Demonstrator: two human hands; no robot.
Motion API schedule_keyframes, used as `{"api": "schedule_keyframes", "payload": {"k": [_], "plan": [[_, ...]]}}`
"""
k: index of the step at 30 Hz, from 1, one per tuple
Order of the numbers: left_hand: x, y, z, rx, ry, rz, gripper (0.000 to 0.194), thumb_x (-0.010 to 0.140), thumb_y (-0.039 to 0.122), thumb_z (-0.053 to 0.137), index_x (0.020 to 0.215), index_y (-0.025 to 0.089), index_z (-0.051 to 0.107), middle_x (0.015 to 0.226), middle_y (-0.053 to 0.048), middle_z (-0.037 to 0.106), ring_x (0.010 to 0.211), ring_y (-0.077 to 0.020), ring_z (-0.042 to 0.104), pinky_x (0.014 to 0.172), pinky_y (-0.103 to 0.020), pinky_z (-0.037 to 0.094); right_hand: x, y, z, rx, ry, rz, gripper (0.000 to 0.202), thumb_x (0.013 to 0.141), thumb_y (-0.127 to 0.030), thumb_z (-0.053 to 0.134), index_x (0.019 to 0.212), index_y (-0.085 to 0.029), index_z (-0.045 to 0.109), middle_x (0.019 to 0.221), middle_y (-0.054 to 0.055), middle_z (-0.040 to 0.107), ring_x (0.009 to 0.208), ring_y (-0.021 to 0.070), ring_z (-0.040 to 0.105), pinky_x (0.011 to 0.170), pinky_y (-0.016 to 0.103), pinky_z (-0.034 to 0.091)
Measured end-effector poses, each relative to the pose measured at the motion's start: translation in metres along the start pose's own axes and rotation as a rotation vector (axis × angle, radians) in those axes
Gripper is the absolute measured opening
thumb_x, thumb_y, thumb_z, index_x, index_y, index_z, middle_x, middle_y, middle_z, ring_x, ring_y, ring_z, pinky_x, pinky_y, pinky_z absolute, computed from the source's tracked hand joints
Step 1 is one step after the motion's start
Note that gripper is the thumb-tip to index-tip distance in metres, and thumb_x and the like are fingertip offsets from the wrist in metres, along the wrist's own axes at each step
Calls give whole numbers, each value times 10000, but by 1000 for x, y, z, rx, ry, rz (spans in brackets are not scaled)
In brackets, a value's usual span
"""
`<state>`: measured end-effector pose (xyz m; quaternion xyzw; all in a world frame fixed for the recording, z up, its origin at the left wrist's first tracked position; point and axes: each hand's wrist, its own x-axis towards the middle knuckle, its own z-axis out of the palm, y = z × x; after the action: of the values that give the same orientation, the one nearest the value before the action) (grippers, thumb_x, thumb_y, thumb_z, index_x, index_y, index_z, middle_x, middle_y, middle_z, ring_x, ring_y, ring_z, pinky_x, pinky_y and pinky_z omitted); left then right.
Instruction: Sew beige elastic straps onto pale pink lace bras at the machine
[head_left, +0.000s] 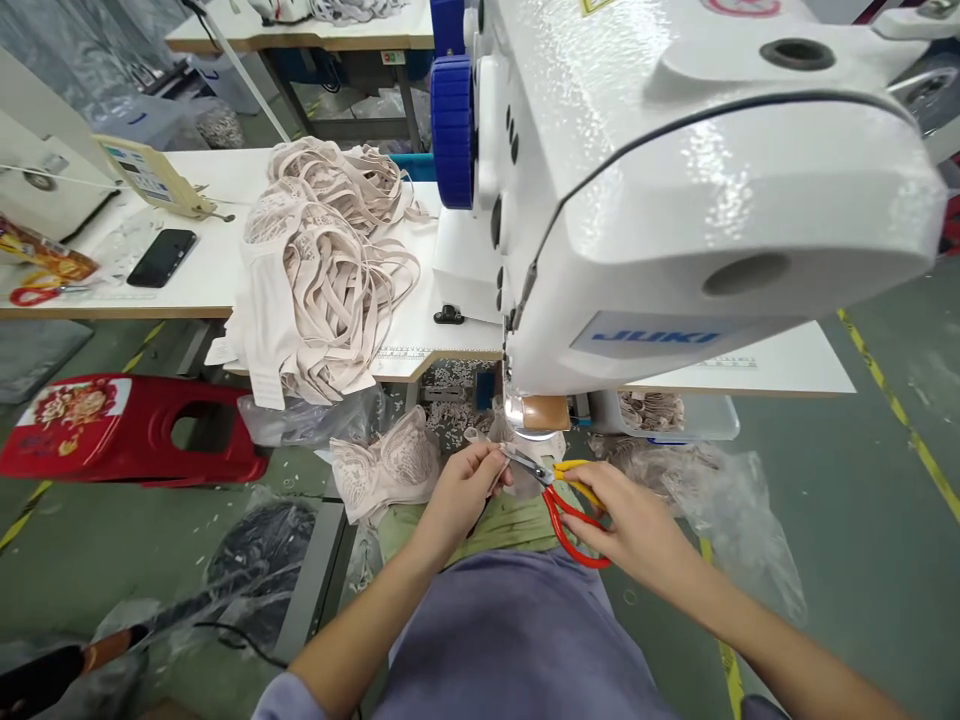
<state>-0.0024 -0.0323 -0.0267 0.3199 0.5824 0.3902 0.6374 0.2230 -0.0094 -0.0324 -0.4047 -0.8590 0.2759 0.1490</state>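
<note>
My right hand (626,515) grips scissors (559,490) with one red and one yellow handle loop. Their blade tips reach up to the fingers of my left hand (469,485), which pinches a bit of beige fabric. Just left of it hangs a beige lace bra (394,465), draped over my lap below the machine. Right above both hands is the needle end of a white sewing machine (637,250). How far the blades are apart is hard to make out.
A heap of beige bras and straps (322,260) covers the table left of the machine. Farther left lie a black phone (162,257) and another pair of scissors (37,292). A red stool (135,430) and a plastic bin (697,415) flank the work area.
</note>
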Motion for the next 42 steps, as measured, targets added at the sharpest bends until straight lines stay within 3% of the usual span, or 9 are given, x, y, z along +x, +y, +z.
{"api": "schedule_keyframes", "payload": {"k": [4,8,12,17,22,28,32,37,42], "plan": [[2,-4,-4,-95,13,-23,239,744,393,594,629,199,515,572,32,485,530,-104,353,541,-256,290,-5,4,-2,69,-54,25,196,903,-282,578,1097,-267,599,874,26,687,510,141,592,453,271,481],[5,-10,-10,-203,-10,-31,311,711,428,625,582,206,451,510,68,369,486,-78,272,518,-249,245,-17,8,-5,155,-9,125,172,872,-265,567,1042,-265,596,628,-35,547,449,141,526,391,251,428],[6,-13,-13,-301,-2,-23,470,666,559,708,556,212,411,473,100,299,464,-54,236,548,-246,308,-19,2,-3,231,13,131,269,777,-205,579,1038,-259,539,774,0,609,514,131,539,447,252,484],[7,-15,-12,-327,28,5,495,634,600,779,599,184,513,497,81,377,498,-66,319,540,-230,284,-5,-10,4,227,-14,114,307,743,-212,599,1042,-250,543,924,47,648,552,128,535,501,275,504],[4,-13,-12,-175,83,51,417,710,554,738,693,162,598,587,48,472,541,-80,349,531,-228,260,10,-14,10,215,-73,211,318,742,-266,612,1057,-234,581,944,61,663,604,153,573,550,299,504],[2,-14,-16,12,129,84,346,798,504,616,689,184,547,598,56,444,561,-103,389,551,-233,306,24,-17,6,237,-222,354,323,786,-342,581,1084,-223,612,899,49,681,655,186,621,556,292,461],[1,-16,-16,-3,155,82,359,799,505,633,677,177,555,591,58,442,563,-100,387,545,-232,295,21,-17,4,246,-212,359,292,802,-355,583,1053,-225,658,808,33,665,600,171,578,544,286,436],[-1,-18,-12,-266,209,94,399,715,517,737,647,172,546,544,79,408,534,-78,336,540,-220,281,-4,2,-2,311,-147,402,300,827,-409,577,1049,-239,684,712,17,637,567,172,586,504,277,445],[-1,-17,-9,-366,163,89,477,695,567,727,582,195,451,483,96,346,497,-65,311,548,-217,311,11,49,-48,-30,3,394,415,828,-568,594,1040,-226,698,679,53,663,523,201,588,438,287,404]]}}
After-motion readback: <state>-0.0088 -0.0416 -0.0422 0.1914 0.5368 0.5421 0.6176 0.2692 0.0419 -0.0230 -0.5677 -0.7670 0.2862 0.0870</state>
